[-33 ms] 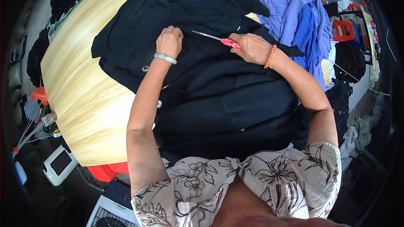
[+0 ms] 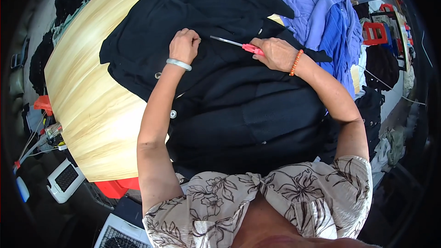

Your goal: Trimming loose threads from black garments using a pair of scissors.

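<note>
A black knit garment [image 2: 220, 92] with round buttons lies spread and folded in front of me. My left hand [image 2: 184, 46] rests on its middle, fingers curled and thumb against the forefinger. Whatever is in that pinch is too small or hidden to make out. In my right hand [image 2: 279, 54], to the right over the same cloth, is a pair of scissors [image 2: 250, 47] with pinkish-red handles. Their narrow metal blades look closed together and point left toward my left hand, with a small gap between tip and fingers.
The garment lies on a pale wood-grain table [image 2: 92, 110]. Lilac-blue garments [image 2: 321, 14] are heaped at its far right. A red plastic stool [image 2: 374, 33] stands beyond them. At the lower left are a white appliance [image 2: 65, 181] and cables; dark clothes hang along the left side.
My left hand has shifted very slightly left, and the cloth edge by my forearm moved a little with it. The scissors have moved only a hair to the right.
</note>
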`<action>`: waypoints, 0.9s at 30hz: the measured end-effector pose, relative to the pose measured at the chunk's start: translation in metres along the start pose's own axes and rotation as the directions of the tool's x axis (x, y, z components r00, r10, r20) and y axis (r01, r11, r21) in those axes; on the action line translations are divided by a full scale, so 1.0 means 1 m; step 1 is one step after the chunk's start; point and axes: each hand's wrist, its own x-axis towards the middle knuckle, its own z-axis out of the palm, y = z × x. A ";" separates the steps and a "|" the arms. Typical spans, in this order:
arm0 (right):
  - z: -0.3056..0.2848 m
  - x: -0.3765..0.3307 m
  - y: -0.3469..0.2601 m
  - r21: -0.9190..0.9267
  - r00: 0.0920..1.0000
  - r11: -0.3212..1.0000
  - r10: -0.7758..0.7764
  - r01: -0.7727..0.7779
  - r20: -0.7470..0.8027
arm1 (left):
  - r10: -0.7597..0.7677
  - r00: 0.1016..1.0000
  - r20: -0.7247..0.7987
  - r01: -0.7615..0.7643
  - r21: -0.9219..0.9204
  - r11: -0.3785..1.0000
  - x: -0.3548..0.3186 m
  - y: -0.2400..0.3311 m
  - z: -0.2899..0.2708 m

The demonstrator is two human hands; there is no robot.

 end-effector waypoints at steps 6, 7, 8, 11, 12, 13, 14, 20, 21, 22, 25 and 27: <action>-0.023 -0.011 -0.020 0.007 0.995 1.000 0.004 -0.005 0.097 | -0.150 0.961 0.231 0.224 -0.340 0.913 -0.001 -0.001 -0.019; -0.022 -0.009 -0.022 0.002 0.992 1.000 -0.020 0.020 0.124 | -0.181 0.930 0.318 0.306 -0.404 0.862 -0.003 -0.005 -0.018; -0.021 -0.007 -0.022 -0.003 0.988 0.999 -0.044 0.045 0.150 | -0.188 0.927 0.323 0.325 -0.447 0.833 -0.005 -0.011 -0.015; -0.015 -0.002 0.001 0.094 0.994 0.996 -0.003 -0.008 0.114 | 0.020 0.990 0.137 -0.005 -0.109 0.994 0.000 0.011 -0.006; -0.010 -0.002 0.011 0.117 1.000 0.993 -0.007 0.004 0.025 | 0.105 0.992 0.063 -0.102 -0.048 0.994 0.001 0.024 -0.005; -0.010 -0.004 0.017 0.132 0.997 0.991 -0.010 0.020 -0.080 | 0.228 0.973 -0.027 -0.228 -0.010 0.974 0.006 0.035 -0.003; -0.012 -0.008 0.023 0.145 0.990 0.989 0.027 -0.007 -0.137 | 0.286 0.958 -0.012 -0.285 0.042 0.958 0.010 0.047 0.000; -0.023 -0.040 0.052 0.139 0.973 0.988 0.102 -0.074 -0.208 | 0.297 0.881 0.369 -0.398 0.238 0.886 0.052 0.069 0.046; -0.026 -0.047 0.054 0.147 0.971 0.982 0.149 -0.122 -0.186 | 0.323 0.903 0.284 -0.387 0.209 0.898 0.062 0.070 0.053; -0.026 -0.052 0.057 0.136 0.963 0.984 0.141 -0.112 -0.231 | 0.271 0.933 0.238 -0.299 0.089 0.950 0.074 0.070 0.054; -0.033 -0.059 0.058 0.153 0.961 0.973 0.200 -0.172 -0.189 | 0.089 0.995 0.047 -0.074 -0.259 0.963 0.108 0.049 0.041; -0.032 -0.060 0.062 0.165 0.962 0.972 0.196 -0.165 -0.188 | -0.014 0.986 -0.168 -0.022 -0.212 0.977 0.120 0.036 0.032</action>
